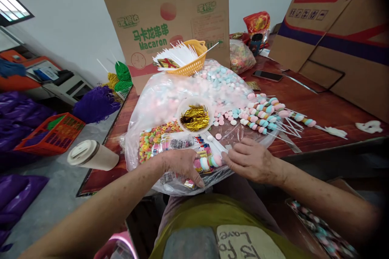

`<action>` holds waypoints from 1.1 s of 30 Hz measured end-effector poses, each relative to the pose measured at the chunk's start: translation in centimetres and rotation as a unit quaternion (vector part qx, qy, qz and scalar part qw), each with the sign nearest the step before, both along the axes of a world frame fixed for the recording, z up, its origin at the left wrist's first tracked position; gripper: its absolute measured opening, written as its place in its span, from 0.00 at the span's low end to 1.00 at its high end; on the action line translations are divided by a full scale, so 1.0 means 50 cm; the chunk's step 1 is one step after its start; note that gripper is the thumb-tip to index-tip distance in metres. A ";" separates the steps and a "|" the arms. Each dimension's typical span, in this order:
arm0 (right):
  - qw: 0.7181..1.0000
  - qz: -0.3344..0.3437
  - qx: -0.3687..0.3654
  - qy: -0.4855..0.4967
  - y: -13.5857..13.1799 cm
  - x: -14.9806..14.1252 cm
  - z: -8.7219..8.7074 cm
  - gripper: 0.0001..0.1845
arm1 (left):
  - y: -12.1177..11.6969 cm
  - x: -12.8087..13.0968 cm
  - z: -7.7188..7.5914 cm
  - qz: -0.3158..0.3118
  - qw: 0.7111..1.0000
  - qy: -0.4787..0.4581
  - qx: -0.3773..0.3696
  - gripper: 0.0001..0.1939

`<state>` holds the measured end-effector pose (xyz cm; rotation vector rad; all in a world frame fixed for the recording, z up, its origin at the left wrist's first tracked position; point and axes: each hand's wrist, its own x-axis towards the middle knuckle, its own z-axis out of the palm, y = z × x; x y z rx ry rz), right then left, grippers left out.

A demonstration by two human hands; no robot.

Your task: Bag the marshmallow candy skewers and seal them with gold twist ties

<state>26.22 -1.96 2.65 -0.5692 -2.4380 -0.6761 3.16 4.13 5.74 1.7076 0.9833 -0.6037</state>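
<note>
Just in front of my body, a marshmallow skewer (209, 163) in pink, white, blue and green lies between my two hands. My left hand (182, 165) is closed around its left end, the thumb lying below. At the right end, my right hand (251, 160) pinches the skewer with fingers bent; the stick itself is mostly hidden. Beneath my left hand are printed plastic wrappers (178, 141). Colourful cereal rings (158, 137) lie beside them. Just beyond stands a clear round tub (181, 104) of gold twist ties (196, 118). Loose pink and blue marshmallows (220, 119) are scattered nearby.
Finished-looking marshmallow skewers (264, 113) are piled to the right. A large clear bag of marshmallows (170, 93) covers the middle, with a yellow basket (194, 66) of white sticks behind. Cardboard boxes (170, 16) stand at the back. A lidded cup (94, 156) is at the left edge.
</note>
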 end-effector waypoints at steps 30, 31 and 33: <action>0.999 -0.019 -0.016 -0.021 -0.014 -0.008 -0.020 0.08 | -0.004 -0.025 -0.016 0.050 0.997 -0.060 -0.026 0.11; 0.999 -0.008 -0.020 -0.031 -0.015 -0.008 -0.020 0.09 | -0.003 -0.025 -0.017 0.046 0.997 -0.050 -0.026 0.11; 0.998 0.013 -0.033 -0.045 -0.016 -0.007 -0.025 0.09 | -0.003 -0.021 -0.021 0.013 0.999 -0.029 0.023 0.11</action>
